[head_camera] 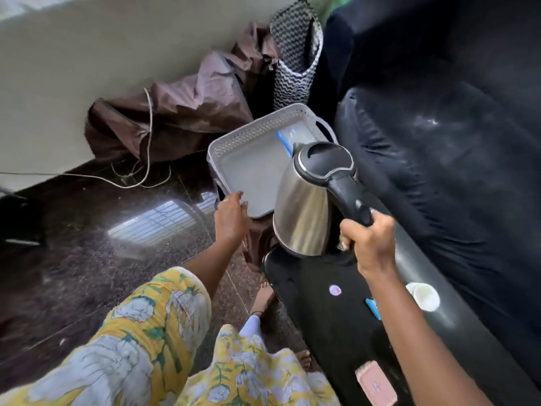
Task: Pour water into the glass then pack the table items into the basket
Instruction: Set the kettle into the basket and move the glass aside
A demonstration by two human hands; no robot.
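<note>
While the steel kettle (301, 206) is held near upright above the far end of the black bench (336, 332), the right grip (369, 244) is closed round its black handle. The left grip (231, 218) is laid on the near rim of the grey basket (243, 136); whether that rim is clasped cannot be told. The basket is seen just beyond the bench end, with a blue-edged clear item (288, 139) inside. A white cup (423, 295), a blue item (373, 309) and a pink case (374, 385) are noted on the bench.

Brushed steel kettle (301, 206), perforated grey basket (248, 136) seemingly plastic, glossy black table (336, 332), polished stone floor (102, 230).
</note>
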